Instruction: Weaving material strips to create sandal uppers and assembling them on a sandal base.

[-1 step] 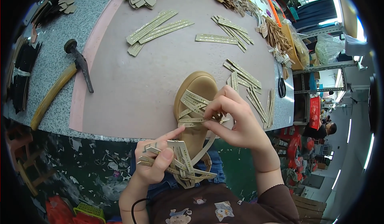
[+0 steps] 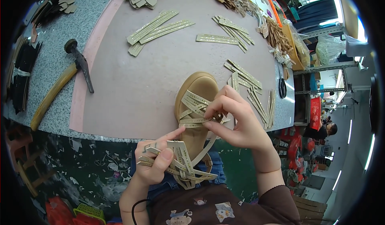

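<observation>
A tan sandal (image 2: pixel 197 82) with crossed pale green, gold-studded straps lies at the front edge of the table, toe pointing away from me. My right hand (image 2: pixel 236 120) pinches strap ends at the sandal's right side. My left hand (image 2: pixel 157 160) grips a second woven set of studded straps (image 2: pixel 183 164) between thumb and fingers, over my lap. Its index finger stretches out and touches the left end of the strap nearest me on the sandal. Behind that woven set, a thin ankle strap (image 2: pixel 205 150) hangs at the heel end, which is partly hidden.
Loose studded strips lie in groups at the back (image 2: pixel 154 28) and at the right (image 2: pixel 244 78). A wooden-handled hammer (image 2: pixel 54 96) rests at the left beside a black bundle (image 2: pixel 22 76). Tan pieces (image 2: pixel 228 0) are heaped along the far edge. Another person (image 2: pixel 323 132) sits far right.
</observation>
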`<state>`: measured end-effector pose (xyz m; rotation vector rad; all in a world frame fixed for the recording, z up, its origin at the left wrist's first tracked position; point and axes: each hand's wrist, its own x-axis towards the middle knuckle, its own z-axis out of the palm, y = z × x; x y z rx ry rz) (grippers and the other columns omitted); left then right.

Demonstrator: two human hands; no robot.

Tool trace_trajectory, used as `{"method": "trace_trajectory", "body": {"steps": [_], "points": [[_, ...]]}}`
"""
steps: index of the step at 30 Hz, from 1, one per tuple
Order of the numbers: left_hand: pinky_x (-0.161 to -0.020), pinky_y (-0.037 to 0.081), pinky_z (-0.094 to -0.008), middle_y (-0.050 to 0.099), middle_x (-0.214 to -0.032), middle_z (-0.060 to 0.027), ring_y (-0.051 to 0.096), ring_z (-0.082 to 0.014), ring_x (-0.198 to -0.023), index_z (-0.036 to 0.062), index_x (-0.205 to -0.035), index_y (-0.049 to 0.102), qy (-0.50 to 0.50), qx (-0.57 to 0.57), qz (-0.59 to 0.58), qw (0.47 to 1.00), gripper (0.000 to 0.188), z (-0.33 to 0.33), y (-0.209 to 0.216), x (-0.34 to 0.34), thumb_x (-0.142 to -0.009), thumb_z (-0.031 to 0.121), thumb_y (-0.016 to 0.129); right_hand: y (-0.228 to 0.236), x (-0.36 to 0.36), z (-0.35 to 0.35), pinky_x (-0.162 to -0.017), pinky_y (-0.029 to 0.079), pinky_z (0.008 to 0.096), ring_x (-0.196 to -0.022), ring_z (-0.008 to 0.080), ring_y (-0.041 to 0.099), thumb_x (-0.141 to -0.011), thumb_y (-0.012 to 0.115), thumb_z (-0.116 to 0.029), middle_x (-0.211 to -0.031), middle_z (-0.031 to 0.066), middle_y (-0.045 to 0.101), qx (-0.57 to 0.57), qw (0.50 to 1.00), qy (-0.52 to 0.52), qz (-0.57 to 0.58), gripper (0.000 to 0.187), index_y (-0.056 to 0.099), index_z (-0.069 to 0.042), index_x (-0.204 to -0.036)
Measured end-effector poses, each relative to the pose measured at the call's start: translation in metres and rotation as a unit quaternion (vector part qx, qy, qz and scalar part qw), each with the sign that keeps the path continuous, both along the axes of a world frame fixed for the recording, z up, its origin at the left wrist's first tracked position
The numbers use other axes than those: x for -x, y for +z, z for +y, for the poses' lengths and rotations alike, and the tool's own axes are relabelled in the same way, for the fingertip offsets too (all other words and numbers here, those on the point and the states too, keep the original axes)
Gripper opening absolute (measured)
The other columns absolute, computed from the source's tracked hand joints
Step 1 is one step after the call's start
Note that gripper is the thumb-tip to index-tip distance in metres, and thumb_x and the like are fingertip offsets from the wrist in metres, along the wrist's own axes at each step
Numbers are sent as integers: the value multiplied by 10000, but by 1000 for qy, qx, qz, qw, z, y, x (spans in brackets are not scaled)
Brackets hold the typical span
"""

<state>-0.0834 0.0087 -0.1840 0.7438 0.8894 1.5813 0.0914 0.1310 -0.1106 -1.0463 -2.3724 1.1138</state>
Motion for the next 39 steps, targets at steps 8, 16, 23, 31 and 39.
{"method": "trace_trajectory", "body": {"steps": [8,16,23,31,39], "points": [[-1099,347,-609,380,-504,-15,555,-198,-563,103,-627,418,14,-92,-97,991,326,0,-35,11,-951,132,393,-2,-16,2,-703,339,219,-766,116,411,-777,612,34,-889,36,490,95,980,-122,126,204,612,-32,-971],[-1129,285,-631,382,-521,-5,484,-129,-510,104,-658,421,13,-40,-115,992,322,1,-11,-5,-973,146,371,-6,-41,-20,-700,348,219,-772,119,424,-780,603,47,-896,44,502,58,983,-135,112,212,610,-29,-978],[-1133,277,-638,379,-521,2,433,-101,-487,121,-630,392,-19,-22,-69,997,344,-18,16,-21,-972,146,368,-5,-54,-62,-615,404,248,-691,137,466,-766,652,55,-818,44,526,-223,969,-98,37,185,638,-31,-929],[-859,485,-374,410,-536,-2,390,-90,-493,84,-653,446,66,-29,-7,997,338,-34,40,-29,-978,150,378,4,-91,-127,-571,408,250,-640,151,479,-750,681,44,-783,63,563,-133,986,-95,43,191,641,-16,-926],[-541,339,-226,526,-613,-12,394,-85,-541,28,-700,529,138,99,39,985,324,-78,62,-39,-976,143,405,30,-111,-172,-598,433,235,-653,133,525,-796,672,16,-797,59,614,74,983,-126,115,161,641,-5,-953]]}}
